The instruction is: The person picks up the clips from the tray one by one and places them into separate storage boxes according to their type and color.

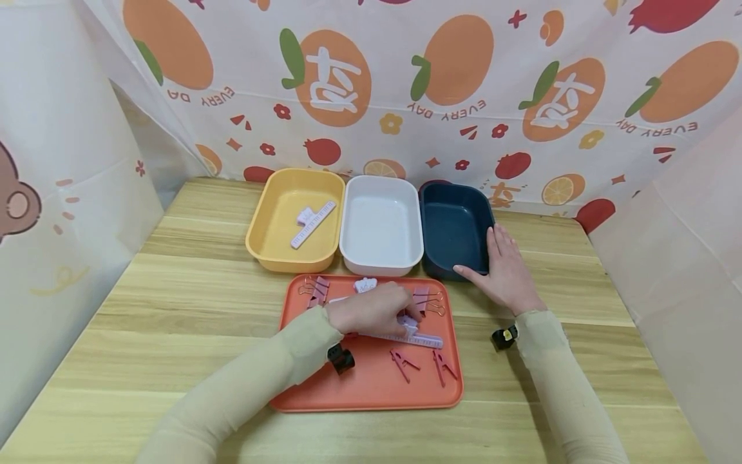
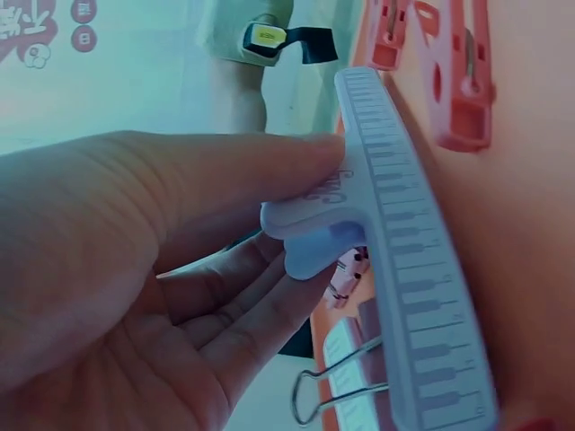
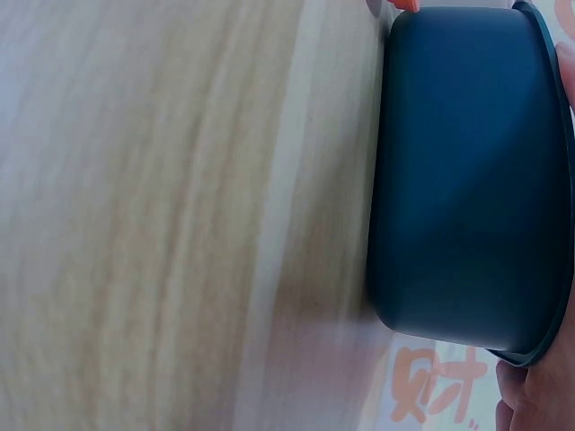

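My left hand (image 1: 377, 309) reaches over the orange-red tray (image 1: 371, 396). Its thumb and fingers pinch the handle of a lilac sealing clip (image 2: 422, 296) whose long bar is printed with piano keys. Another lilac clip (image 1: 365, 285) shows behind this hand, partly hidden by it. My right hand (image 1: 510, 274) rests on the near right corner of the dark blue bin (image 1: 449, 225), with its thumb at the front rim and its fingers along the right rim. A similar lilac clip (image 1: 313, 225) lies in the yellow bin (image 1: 269, 251).
Between the yellow and dark blue bins stands a white bin (image 1: 380, 225). Pink binder clips lie on the tray's left (image 1: 319, 291) and right (image 1: 422, 299). Two red clothes pegs (image 1: 401, 365) (image 1: 442, 367) lie near its front right. A printed curtain hangs behind the wooden table (image 1: 174, 309).
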A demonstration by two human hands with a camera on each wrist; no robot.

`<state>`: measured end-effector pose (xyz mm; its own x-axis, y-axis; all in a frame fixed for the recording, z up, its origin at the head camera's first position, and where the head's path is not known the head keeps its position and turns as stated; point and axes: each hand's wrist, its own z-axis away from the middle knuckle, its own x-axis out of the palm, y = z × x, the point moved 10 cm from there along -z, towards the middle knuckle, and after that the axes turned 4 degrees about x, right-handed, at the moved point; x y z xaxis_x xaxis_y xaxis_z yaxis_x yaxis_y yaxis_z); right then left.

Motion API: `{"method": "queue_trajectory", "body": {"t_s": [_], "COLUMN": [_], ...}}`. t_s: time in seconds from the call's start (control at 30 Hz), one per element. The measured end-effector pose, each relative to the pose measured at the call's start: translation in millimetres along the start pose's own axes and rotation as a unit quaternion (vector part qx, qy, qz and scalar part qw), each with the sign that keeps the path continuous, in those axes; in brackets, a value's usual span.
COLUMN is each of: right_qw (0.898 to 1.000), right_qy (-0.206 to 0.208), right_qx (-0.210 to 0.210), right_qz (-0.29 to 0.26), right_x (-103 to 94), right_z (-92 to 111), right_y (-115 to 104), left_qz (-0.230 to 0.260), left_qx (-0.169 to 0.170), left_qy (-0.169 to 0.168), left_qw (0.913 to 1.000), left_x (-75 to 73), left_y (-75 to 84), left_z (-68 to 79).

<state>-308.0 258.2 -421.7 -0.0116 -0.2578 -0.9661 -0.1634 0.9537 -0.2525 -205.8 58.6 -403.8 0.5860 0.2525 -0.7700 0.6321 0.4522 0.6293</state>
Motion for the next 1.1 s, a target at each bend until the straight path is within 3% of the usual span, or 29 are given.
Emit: {"method": "queue_trajectory", "body": {"t_s": [0.17, 0.53, 1.1], "right_qw": [1.000, 1.000, 1.000], "right_qy": [0.004, 0.000, -0.013], "right_qx": [-0.003, 0.000, -0.004], "right_qz": [-0.002, -0.005, -0.020], "right_x": [0.0, 1.1, 3.3], "right_z": [0, -1, -1], "right_y": [-1, 0, 1], "left_qz": [0.009, 0.012, 0.025], "left_qx": [0.011, 0.001, 0.014], "left_qy": [0.023, 0.055, 0.083], "left_qw": [0.9996, 0.9984, 0.9961], "left_x": [-5.7, -14.2, -26.7], "left_y": [5.6, 8.4, 10.4], "left_z": [0.9, 5.7, 11.0]}}
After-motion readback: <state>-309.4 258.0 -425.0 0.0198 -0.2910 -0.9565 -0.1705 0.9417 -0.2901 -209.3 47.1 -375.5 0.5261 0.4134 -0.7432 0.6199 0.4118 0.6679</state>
